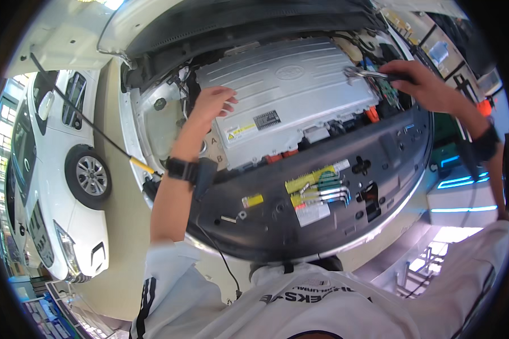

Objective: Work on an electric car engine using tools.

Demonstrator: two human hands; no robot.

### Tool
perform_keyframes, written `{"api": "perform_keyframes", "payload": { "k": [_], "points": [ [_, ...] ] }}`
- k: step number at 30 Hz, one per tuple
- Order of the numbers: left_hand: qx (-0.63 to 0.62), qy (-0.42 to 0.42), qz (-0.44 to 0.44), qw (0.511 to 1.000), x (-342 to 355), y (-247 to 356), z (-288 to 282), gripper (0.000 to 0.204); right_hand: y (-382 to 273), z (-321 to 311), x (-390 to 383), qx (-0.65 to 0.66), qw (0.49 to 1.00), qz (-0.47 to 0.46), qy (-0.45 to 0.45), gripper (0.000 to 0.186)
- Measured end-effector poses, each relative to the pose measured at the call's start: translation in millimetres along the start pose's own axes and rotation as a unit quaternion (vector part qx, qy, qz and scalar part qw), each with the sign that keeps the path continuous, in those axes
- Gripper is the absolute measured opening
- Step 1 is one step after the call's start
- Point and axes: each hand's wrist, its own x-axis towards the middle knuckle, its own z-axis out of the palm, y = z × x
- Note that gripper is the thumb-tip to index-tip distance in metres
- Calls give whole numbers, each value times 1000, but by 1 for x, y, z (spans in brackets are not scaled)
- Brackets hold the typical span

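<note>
A large silver ribbed metal cover [300, 93] fills the middle of the open engine bay, with labels near its front edge. Over its left side hovers my left hand [214, 103], empty, its fingers apart and slightly curled. At the cover's right side my right hand [415, 85] grips the black handle of a ratchet wrench [373, 74]. The tool's silver head points left above the cover; whether it touches the metal I cannot tell. Beside that hand is a green circuit board [387, 90] among wiring.
Several hex keys [325, 196] lie on the black front panel [249, 231], near a small metal ring [242, 215] and a short metal rod [228, 219]. A hood prop rod [90, 121] slants across the left. Further left stands a white car [68, 209].
</note>
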Motion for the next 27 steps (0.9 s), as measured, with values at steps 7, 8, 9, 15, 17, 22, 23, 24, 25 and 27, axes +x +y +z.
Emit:
{"api": "perform_keyframes", "payload": {
  "k": [7,8,9,15,17,22,23,24,25,27],
  "points": [
    [-57,225,146,962,219,-110,-5,19,61,211,237,137,974,-63,172,29],
    [-63,223,143,962,242,-118,3,19,68,236,263,126,969,-57,203,29],
    [-4,292,189,937,265,-122,7,19,78,264,289,179,958,-23,224,30],
    [37,382,106,917,296,-118,10,17,95,325,397,207,930,5,303,29],
    [184,389,150,890,299,-114,8,16,94,323,424,147,938,-10,315,29],
    [123,340,104,926,299,-111,6,17,86,317,459,86,950,23,300,29],
    [146,341,109,922,301,-114,6,18,88,318,465,84,944,-6,320,29],
    [169,341,116,917,302,-115,6,19,88,318,464,81,944,-8,321,29],
    [170,346,120,915,303,-115,7,19,88,321,464,73,948,-5,310,28],
    [222,349,76,907,304,-111,13,23,87,320,464,64,950,-8,306,27]
  ]
}}
